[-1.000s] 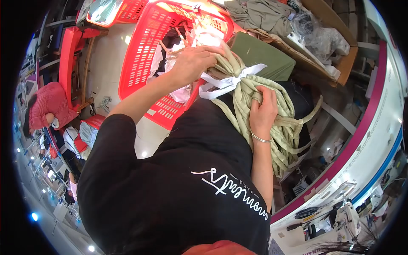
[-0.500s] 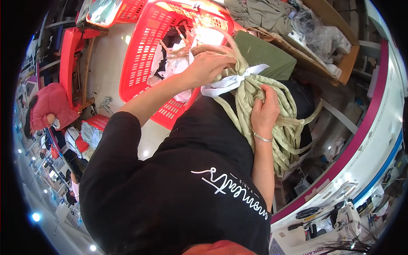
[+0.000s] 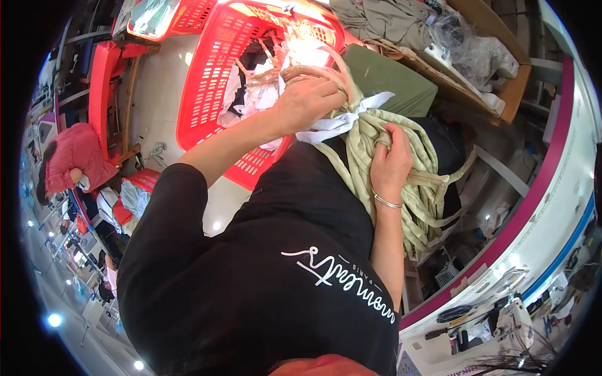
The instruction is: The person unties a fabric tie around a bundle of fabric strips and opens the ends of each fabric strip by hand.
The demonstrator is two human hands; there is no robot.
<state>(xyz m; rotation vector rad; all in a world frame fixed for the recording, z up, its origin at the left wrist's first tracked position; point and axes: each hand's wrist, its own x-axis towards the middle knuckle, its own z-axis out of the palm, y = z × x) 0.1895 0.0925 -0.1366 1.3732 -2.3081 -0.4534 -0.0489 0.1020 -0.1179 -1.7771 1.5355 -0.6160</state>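
Bundle of pale green fabric strips [image 3: 360, 164] lies just right of upper centre in the frame, across the wearer's dark-clothed lap [image 3: 307, 194], its long strands fanning down to the right. White tie [image 3: 326, 128] cinches it near the upper end.

Left hand [image 3: 308, 103]: above the tie, fingers curled over the gathered upper end and gripping it; fingertips partly buried, so exact pinch cannot be told. Right hand [image 3: 392, 164]: below the tie, thumb and fingers closed on a few strands; metal bangle [image 3: 387, 203] on that wrist, just beside the strips.

Risks (judgement):
1. Tie could slip or loosen if one hand pulls single strands harder than the rest; the knot's tightness is not visible.
2. Strands could tangle, since they overlap and cross; one stray strand [image 3: 429, 180] sticks out to the right.
3. Bangle could snag a loop, being so near the loose strips.
4. Bundle could slide off the lap if both hands let go, most of its length hanging to the right.

Surroundings: red basket [image 3: 207, 94], upper left of centre, holds pale scraps [image 3: 262, 98]; upper strips lie near its rim and could mix with them. Green block [image 3: 389, 81] sits just behind the bundle. Cardboard box [image 3: 511, 94], upper right, holds clear plastic [image 3: 476, 59].
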